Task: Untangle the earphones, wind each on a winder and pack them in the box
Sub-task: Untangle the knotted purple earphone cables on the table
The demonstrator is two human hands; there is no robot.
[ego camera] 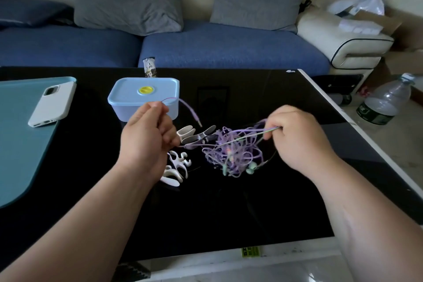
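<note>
Purple earphone tangle [231, 153]: hangs strung between both hands over the middle of the bench [229, 213]; cannot tell whether resting on the surface or just clear of it. Probably very light and limp, with thin cords likely to snag and cinch tighter under a hard pull, and fragile-looking buds at the bottom. Best taken by a free end, such as the jack plug [198, 121] dangling in front of the lidded blue box [144, 96], and fed back through the loops rather than tugged.

Left hand [146, 130]: grip curled shut, pinching one single strand leading up to that plug. Right hand [297, 137]: grip clamped on a bundle of several strands at the tangle's right side. White winders [176, 168] flat on the bench just beside the left wrist, untouched. Box toward the far edge, left of middle.
</note>
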